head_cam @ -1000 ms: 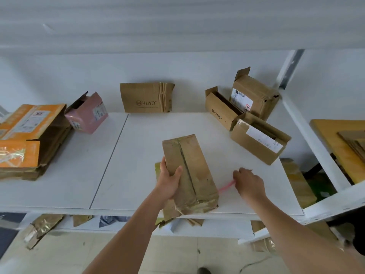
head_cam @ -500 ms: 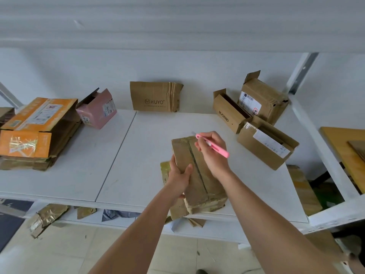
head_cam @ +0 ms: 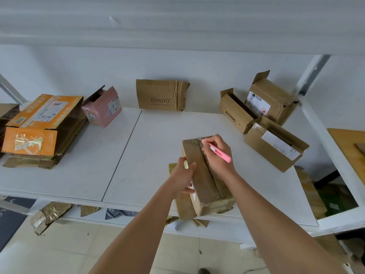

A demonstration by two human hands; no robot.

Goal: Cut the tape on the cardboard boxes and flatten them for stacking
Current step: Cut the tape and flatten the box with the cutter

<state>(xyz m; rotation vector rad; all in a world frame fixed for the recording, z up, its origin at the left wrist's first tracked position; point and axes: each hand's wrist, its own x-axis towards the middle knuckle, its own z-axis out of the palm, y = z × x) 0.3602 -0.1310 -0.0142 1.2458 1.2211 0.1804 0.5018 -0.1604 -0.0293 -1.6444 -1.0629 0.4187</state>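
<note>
A taped brown cardboard box (head_cam: pixel 205 180) lies lengthwise at the front edge of the white table (head_cam: pixel 138 155), its near end overhanging. My left hand (head_cam: pixel 182 175) grips its left side, thumb on top. My right hand (head_cam: pixel 217 155) holds a pink utility knife (head_cam: pixel 218 152) like a pen. The blade tip sits at the far end of the box's taped centre seam.
A stack of flattened boxes topped by an orange one (head_cam: pixel 41 127) lies at the left. Behind stand a pink box (head_cam: pixel 102 107) and a flattened HUYO carton (head_cam: pixel 162 95). Three open brown boxes (head_cam: pixel 262 119) sit at the right. Cardboard scraps (head_cam: pixel 49 214) lie under the table.
My right hand picked the pink knife up from the table beside the box and brought it onto the far end of the seam. My left hand kept its grip on the box.
</note>
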